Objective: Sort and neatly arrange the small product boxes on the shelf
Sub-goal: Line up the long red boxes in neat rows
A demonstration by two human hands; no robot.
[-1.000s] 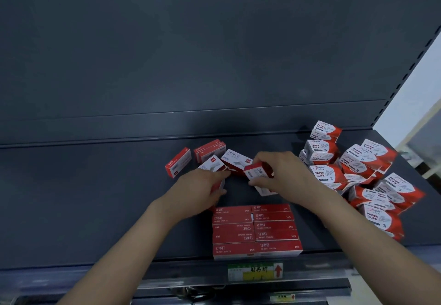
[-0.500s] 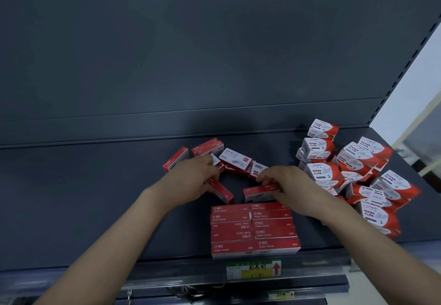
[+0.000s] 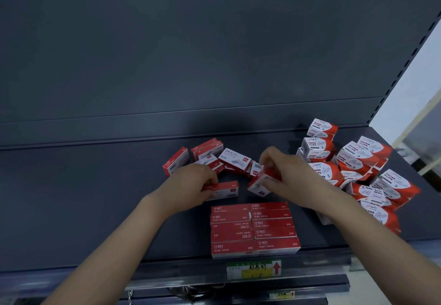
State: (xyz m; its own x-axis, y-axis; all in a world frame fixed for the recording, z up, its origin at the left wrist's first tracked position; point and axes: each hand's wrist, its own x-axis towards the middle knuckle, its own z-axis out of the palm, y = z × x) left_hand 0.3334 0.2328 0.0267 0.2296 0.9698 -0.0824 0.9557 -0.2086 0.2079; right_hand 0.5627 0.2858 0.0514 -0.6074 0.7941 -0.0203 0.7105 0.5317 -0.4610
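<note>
We judge sorting partly done: a squared block of red cardboard staple boxes (image 3: 254, 229) stands at the dark metal shelf (image 3: 95, 209) front. Just behind the block, the left hand (image 3: 191, 185) and right hand (image 3: 290, 177) each clasp one staple box in curled fingers. Loose staple boxes (image 3: 235, 159) farther behind and heaped red-and-white paper-clip boxes (image 3: 358, 161) right of the block remain.

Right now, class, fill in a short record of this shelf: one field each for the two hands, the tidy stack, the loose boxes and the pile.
Left hand: holds a level staple box
Right hand: holds a tilted staple box
Tidy block: red staple boxes, two columns, at shelf front
Loose staple boxes: scattered behind the hands
Paper clip boxes: jumbled pile, right
</note>
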